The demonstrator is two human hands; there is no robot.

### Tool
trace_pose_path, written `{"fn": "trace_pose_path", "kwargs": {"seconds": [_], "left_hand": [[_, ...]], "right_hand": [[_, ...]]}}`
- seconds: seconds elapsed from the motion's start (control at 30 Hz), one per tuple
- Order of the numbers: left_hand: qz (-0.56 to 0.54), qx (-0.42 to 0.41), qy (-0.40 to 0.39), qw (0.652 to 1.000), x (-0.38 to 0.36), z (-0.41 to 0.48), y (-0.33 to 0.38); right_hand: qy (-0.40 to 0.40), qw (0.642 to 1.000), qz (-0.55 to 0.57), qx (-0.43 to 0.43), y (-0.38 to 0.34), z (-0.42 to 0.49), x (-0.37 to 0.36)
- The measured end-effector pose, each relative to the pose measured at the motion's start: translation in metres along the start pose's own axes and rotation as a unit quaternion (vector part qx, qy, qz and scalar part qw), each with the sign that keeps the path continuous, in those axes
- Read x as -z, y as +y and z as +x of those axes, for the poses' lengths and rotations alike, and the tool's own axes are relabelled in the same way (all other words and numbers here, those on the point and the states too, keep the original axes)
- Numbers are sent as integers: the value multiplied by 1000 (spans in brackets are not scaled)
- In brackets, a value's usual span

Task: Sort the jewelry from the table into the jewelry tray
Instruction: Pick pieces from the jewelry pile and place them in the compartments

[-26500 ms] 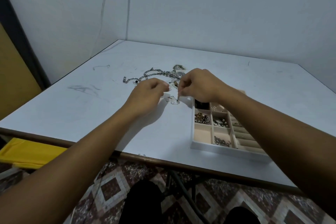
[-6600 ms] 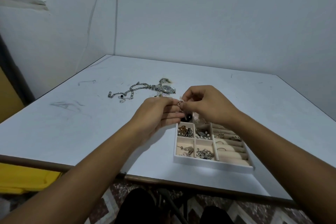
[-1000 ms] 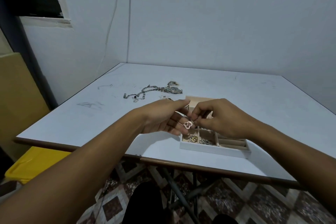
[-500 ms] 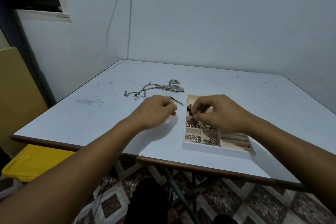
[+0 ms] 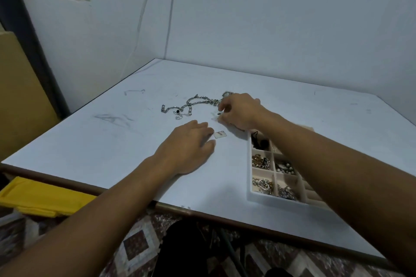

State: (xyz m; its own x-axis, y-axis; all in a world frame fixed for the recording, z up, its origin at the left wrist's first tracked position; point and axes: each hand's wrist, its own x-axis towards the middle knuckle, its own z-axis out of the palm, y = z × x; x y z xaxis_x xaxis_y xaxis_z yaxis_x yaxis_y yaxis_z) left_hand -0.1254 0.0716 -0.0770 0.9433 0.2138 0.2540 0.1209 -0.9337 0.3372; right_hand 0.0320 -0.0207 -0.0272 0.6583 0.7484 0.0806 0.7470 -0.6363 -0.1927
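Note:
A white jewelry tray (image 5: 249, 177) with beige compartments sits at the table's front right, holding several small metal pieces and a black item. A silver chain (image 5: 193, 102) lies on the table (image 5: 112, 141) behind my hands. My right hand (image 5: 240, 111) reaches past the tray's far end, its curled fingertips at a small dark piece in a clear packet (image 5: 217, 116); whether they pinch it is unclear. My left hand (image 5: 189, 146) rests flat on the table, fingers relaxed, tips beside a small white card (image 5: 219, 134). My right forearm hides the tray's right side.
The table stands in a corner with walls behind and to the left. Its brown front edge (image 5: 202, 211) runs near my body. A yellow object (image 5: 38, 198) lies below the table's left front. A tan board (image 5: 18, 96) leans at the far left.
My right hand left the tray and moved up and left to the pieces near the chain. My left hand stayed on the table; the small white card now shows at its fingertips.

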Motion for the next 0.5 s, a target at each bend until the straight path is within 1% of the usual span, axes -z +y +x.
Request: {"fn": "trace_pose_path", "kwargs": {"seconds": [0.1, 0.23, 0.3, 0.43, 0.5], "left_hand": [[-1, 0, 10, 1000, -2, 0, 0], [-3, 2, 26, 1000, -2, -1, 3], [-4, 5, 30, 1000, -2, -2, 3], [-8, 10, 26, 1000, -1, -1, 3], [-18, 13, 24, 999, 0, 2, 1]], "right_hand": [[-33, 999, -21, 2, 0, 9, -5], [-39, 999, 9, 6, 3, 12, -5], [-32, 999, 1, 17, 4, 12, -5], [10, 998, -37, 48, 6, 12, -7], [6, 998, -36, 49, 7, 11, -5]]}}
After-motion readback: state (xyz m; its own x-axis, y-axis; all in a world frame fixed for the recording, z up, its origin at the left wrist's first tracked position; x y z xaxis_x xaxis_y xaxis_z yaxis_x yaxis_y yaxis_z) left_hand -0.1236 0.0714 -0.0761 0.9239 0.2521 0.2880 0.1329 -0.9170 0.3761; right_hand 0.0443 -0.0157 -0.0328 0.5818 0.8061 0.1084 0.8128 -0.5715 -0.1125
